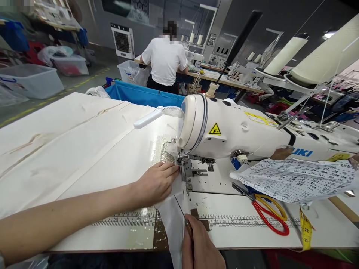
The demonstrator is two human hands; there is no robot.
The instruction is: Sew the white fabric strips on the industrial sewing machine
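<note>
My left hand (pixel 157 183) lies on a strip of white fabric (pixel 171 220), its bent fingers together and their tips close to the presser foot (pixel 180 160) of the sewing machine (pixel 224 127). The hand hides part of the strip, which runs from the needle area over the table's front edge. In my right hand (pixel 200 243), closed low in front of the machine, is an awl (pixel 187 222) with a thin metal shaft and brown handle. Its tip points up and left over the fabric, near my left hand.
Scissors (pixel 269 213), a yellow tape measure (pixel 306 229) and a handwritten sheet (pixel 297 179) are at the right. White cloth (pixel 64 149) covers the table's left. Behind stand a blue fabric bin (pixel 146 95) and a seated person (pixel 166 59). Thread cones (pixel 286 56) rise at the right.
</note>
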